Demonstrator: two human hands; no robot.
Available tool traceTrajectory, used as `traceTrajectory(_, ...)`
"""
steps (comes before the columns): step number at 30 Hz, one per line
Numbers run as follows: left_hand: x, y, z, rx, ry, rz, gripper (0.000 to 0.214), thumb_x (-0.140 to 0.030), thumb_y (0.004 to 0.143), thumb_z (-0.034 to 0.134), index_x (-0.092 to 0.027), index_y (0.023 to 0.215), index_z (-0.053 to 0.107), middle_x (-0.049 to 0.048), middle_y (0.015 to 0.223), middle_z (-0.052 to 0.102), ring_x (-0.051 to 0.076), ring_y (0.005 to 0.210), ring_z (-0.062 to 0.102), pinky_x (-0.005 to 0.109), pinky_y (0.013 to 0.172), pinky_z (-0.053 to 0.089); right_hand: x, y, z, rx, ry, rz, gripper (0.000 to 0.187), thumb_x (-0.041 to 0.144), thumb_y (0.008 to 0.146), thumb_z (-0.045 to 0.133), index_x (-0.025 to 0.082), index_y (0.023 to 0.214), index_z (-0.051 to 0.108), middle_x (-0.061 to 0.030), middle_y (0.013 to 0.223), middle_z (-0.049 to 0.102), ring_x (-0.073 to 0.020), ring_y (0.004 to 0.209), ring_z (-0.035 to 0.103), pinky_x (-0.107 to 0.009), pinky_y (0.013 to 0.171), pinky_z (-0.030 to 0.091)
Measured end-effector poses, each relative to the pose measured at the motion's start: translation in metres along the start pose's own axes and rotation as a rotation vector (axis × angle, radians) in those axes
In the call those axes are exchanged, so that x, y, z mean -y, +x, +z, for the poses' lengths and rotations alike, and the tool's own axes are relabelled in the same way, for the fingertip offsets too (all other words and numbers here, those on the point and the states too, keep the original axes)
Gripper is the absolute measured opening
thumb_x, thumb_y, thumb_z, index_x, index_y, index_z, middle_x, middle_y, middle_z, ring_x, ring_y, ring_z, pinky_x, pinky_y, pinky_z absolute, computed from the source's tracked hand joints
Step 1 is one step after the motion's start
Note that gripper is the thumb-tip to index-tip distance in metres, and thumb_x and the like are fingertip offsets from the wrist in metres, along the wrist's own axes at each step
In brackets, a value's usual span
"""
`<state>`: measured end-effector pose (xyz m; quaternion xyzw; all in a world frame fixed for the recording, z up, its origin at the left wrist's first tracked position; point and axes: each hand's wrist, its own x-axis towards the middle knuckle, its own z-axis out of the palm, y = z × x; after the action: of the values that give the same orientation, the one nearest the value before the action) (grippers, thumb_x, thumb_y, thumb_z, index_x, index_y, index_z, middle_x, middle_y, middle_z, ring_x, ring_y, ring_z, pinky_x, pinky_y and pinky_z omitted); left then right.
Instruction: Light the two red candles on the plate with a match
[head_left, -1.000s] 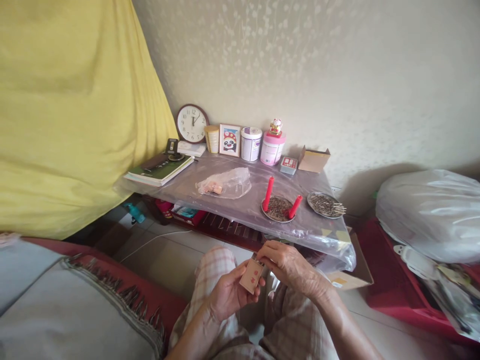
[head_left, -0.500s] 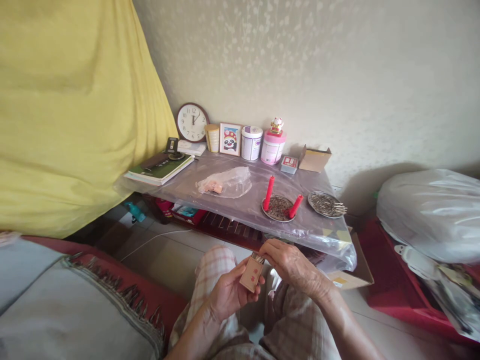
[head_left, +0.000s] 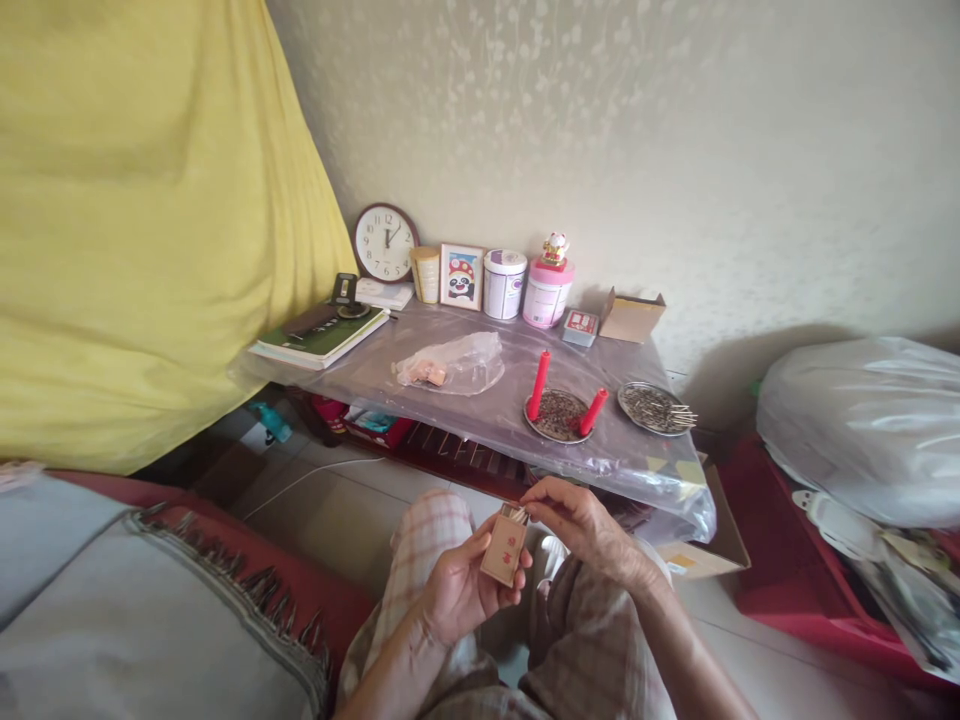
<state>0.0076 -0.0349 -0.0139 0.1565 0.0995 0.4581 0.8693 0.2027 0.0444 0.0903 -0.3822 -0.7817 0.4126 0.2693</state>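
Observation:
My left hand (head_left: 469,585) holds a small brown matchbox (head_left: 504,550) with red characters on its face, thumb on one side and fingers behind it. The box is tilted, its upper end pulled open, and several pale matches (head_left: 516,515) show inside. At that open end, the thumb and forefinger of my right hand (head_left: 581,525) come together in a pinch against the match ends. Whether a match is gripped between them is too small to tell. Beyond, on the low table, two red candles (head_left: 538,385) stand in a round dish of dark grains (head_left: 556,412), one upright and one leaning.
A second dish (head_left: 651,408) holds grains and several matches at its right rim. A plastic bag (head_left: 457,365) lies mid-table on the plastic-covered table (head_left: 360,378). Books (head_left: 319,340), a clock (head_left: 385,243) and tubs (head_left: 504,285) line the back. A red bin (head_left: 787,575) stands right.
My right hand's fingers have shifted slightly and uncovered more of the matches at the box's open end. The matchbox stays in my left hand, almost unmoved.

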Motion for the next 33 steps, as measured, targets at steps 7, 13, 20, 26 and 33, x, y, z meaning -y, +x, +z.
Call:
traceTrajectory(7, -0.003, 0.002, 0.012, -0.086, -0.038, 0.01, 0.034, -0.04, 0.088, 0.08, -0.026, 0.119, 0.078, 0.0066, 0.098, 0.085, 0.02, 0.08, 0.077, 0.027, 0.071, 0.057, -0.008, 0.0, 0.003, -0.132, 0.402, 0.174, 0.029, 0.049, 0.083, 0.083, 0.022, 0.081, 0.073, 0.0, 0.082, 0.073, -0.0158, 0.075, 0.066, -0.028, 0.073, 0.053)
traceTrajectory(13, -0.007, 0.001, 0.017, -0.117, -0.004, 0.043, 0.035, -0.033, 0.093, 0.074, -0.027, 0.128, 0.074, 0.0085, 0.099, 0.085, 0.021, 0.084, 0.079, 0.028, 0.074, 0.06, 0.001, -0.006, 0.001, -0.316, 0.726, 0.205, 0.046, 0.054, 0.07, 0.096, 0.022, 0.073, 0.063, 0.0016, 0.085, 0.076, -0.0115, 0.063, 0.071, -0.025, 0.069, 0.058)
traceTrajectory(20, -0.007, 0.003, 0.024, -0.129, 0.033, 0.054, 0.034, -0.032, 0.093, 0.075, -0.027, 0.126, 0.073, 0.0087, 0.099, 0.085, 0.021, 0.086, 0.08, 0.028, 0.075, 0.061, 0.0, -0.015, 0.013, -0.353, 0.569, 0.081, 0.036, 0.054, 0.087, 0.085, 0.023, 0.08, 0.067, -0.0007, 0.09, 0.077, -0.0155, 0.071, 0.077, -0.028, 0.074, 0.061)
traceTrajectory(26, -0.004, 0.005, 0.021, -0.102, 0.071, 0.056, 0.039, -0.034, 0.092, 0.077, -0.025, 0.129, 0.071, 0.0085, 0.101, 0.086, 0.022, 0.089, 0.081, 0.029, 0.077, 0.062, -0.011, -0.018, 0.02, -0.363, 0.372, -0.019, 0.027, 0.051, 0.097, 0.074, 0.025, 0.089, 0.07, -0.0025, 0.092, 0.077, -0.0175, 0.079, 0.075, -0.031, 0.079, 0.06)
traceTrajectory(33, -0.002, 0.005, 0.018, -0.104, 0.08, 0.052, 0.041, -0.035, 0.093, 0.075, -0.024, 0.131, 0.067, 0.0076, 0.104, 0.085, 0.022, 0.091, 0.081, 0.03, 0.079, 0.061, -0.01, -0.02, 0.021, -0.347, 0.283, -0.017, 0.026, 0.05, 0.099, 0.071, 0.025, 0.09, 0.07, -0.0033, 0.091, 0.077, -0.0197, 0.083, 0.074, -0.032, 0.079, 0.06)
